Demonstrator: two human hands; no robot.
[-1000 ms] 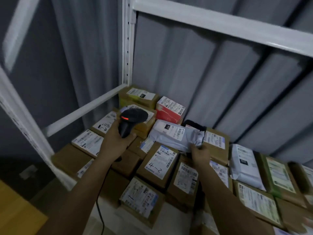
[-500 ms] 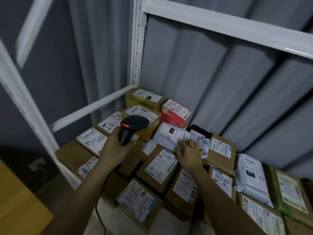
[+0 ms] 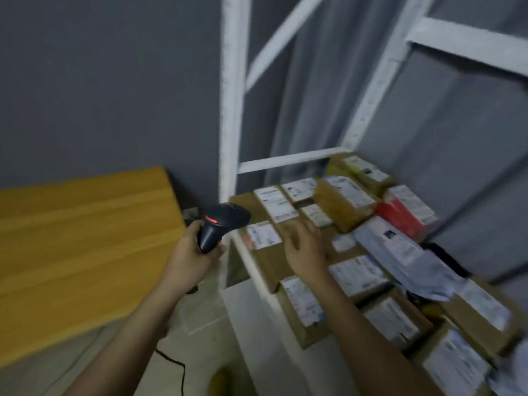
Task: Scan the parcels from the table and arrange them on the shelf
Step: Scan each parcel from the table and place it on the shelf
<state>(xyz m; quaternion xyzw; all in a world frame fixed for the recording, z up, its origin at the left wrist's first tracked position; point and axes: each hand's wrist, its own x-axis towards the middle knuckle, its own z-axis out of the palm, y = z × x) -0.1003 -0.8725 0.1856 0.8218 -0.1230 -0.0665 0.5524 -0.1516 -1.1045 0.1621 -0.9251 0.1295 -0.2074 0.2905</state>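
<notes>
Your right hand (image 3: 305,248) hovers low over the shelf (image 3: 251,164) parcels, fingers loosely spread, gripping nothing. Whether the fingertips touch the brown box (image 3: 268,261) beneath is unclear; blur hides contact. Your left hand (image 3: 191,252) grips the black scanner (image 3: 221,224) by its handle, fingers wrapped round it, red light showing, head pointed toward the shelf's front corner. A cable (image 3: 174,364) trails down to the floor.

Step, as I judge it: a parcel is placed and you're turning off the shelf for another. The shelf level is packed with labelled brown boxes, labels up, lying close together. A grey mailer bag (image 3: 400,252) lies across the boxes mid-shelf, just beside a red box (image 3: 400,212) near the back; it looks settled, nobody holding it.

The wooden desk (image 3: 80,238) sits at left, well apart from the shelf contents. Its visible part shows bare wood only; no parcels in view there, the rest is out of frame.

Next move likely calls for pulling the right hand clear without dragging the mailer bag, turning toward the desk, picking a parcel label-up, and aiming the scanner at its barcode. Mind the cable while turning.
</notes>
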